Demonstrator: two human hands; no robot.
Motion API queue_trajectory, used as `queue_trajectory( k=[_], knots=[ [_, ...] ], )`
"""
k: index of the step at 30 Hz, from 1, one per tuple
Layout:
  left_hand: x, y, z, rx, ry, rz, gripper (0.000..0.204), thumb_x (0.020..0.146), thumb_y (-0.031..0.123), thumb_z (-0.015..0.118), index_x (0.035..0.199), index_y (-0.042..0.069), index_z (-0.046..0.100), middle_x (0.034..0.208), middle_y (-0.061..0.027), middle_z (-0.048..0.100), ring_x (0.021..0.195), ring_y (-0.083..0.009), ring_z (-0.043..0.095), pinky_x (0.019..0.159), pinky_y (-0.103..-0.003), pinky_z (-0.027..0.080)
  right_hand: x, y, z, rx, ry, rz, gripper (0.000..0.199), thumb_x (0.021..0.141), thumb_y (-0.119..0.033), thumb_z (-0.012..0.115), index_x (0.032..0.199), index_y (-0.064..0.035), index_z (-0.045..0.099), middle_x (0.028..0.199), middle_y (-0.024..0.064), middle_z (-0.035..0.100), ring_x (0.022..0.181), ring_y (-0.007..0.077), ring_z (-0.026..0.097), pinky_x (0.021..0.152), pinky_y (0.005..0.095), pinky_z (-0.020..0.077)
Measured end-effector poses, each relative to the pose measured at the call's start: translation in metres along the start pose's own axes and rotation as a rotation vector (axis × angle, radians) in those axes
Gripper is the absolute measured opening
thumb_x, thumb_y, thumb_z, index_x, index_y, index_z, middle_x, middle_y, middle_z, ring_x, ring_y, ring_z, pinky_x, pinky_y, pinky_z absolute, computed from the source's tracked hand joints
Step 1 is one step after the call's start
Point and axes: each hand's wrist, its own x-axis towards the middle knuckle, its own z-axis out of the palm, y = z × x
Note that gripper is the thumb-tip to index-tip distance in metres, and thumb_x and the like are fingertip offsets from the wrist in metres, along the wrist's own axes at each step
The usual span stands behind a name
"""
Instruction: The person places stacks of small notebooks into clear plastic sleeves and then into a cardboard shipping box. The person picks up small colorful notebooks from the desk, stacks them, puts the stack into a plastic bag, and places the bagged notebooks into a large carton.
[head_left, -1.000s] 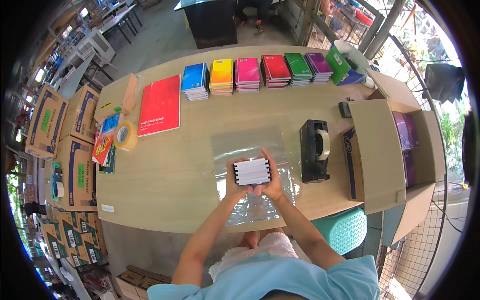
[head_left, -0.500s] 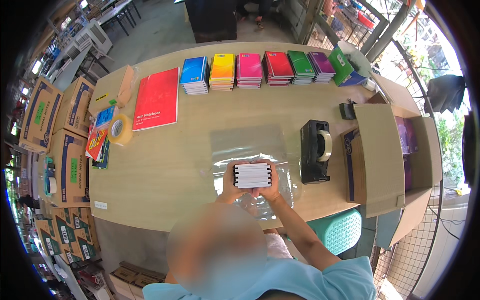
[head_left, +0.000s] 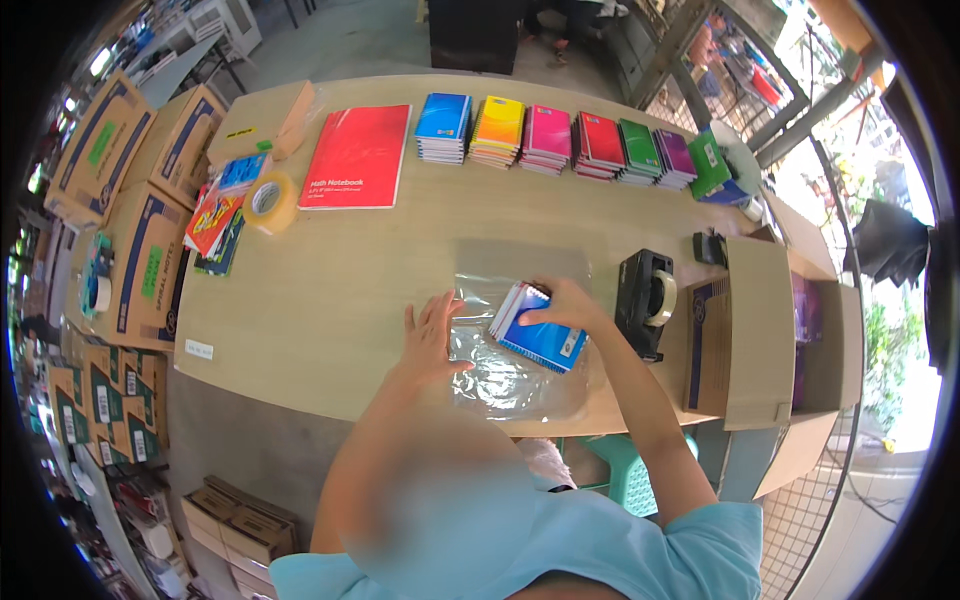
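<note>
A small stack of spiral notebooks point(head_left: 540, 335) with a blue cover on top lies tilted over a clear plastic sheet or bag point(head_left: 500, 388) near the table's front. My right hand point(head_left: 566, 305) grips the stack from its far right side, thumb across the blue cover. To the left of it, my left hand point(head_left: 432, 335) is open, fingers spread, by the plastic's left edge. Whether the stack rests fully on the plastic cannot be made out.
Right of my right hand stands a black tape dispenser point(head_left: 646, 305), beside an open cardboard box point(head_left: 768, 330). Several coloured notebook stacks point(head_left: 548, 135) line the far edge. A large red notebook point(head_left: 357, 157), a tape roll point(head_left: 270, 202) and closed cartons point(head_left: 150, 265) are on the left.
Both hands held the notebook stack edge-up before. Now its blue cover faces up and it is angled. My left hand has let go and moved left. The whole view has shifted.
</note>
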Motion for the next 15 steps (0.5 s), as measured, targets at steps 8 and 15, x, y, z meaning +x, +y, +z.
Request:
queue_trajectory(
  k=[8, 15],
  knots=[
    [0.006, -0.012, -0.013, 0.057, -0.118, 0.041, 0.139, 0.057, 0.041, 0.091, 0.157, 0.014, -0.001, 0.153, -0.0003, 0.040, 0.148, -0.0327, 0.023, 0.116, -0.067, 0.011, 0.064, -0.005, 0.023, -0.471, -0.310, 0.114, 0.085, 0.055, -0.061, 0.084, 0.115, -0.0027, 0.067, 0.109, 0.0184, 0.069, 0.100, 0.0327, 0.067, 0.084, 0.0411, 0.0539],
    [0.005, -0.019, -0.009, 0.131, -0.139, 0.041, 0.140, 0.056, 0.049, 0.089, 0.157, 0.012, 0.000, 0.158, -0.0060, 0.032, 0.148, -0.0325, 0.023, 0.116, -0.067, 0.013, 0.066, -0.002, 0.029, -0.466, -0.324, 0.151, 0.085, 0.055, -0.064, 0.082, 0.117, -0.0063, 0.068, 0.107, 0.0162, 0.070, 0.099, 0.0325, 0.068, 0.085, 0.0422, 0.0537]
  ],
)
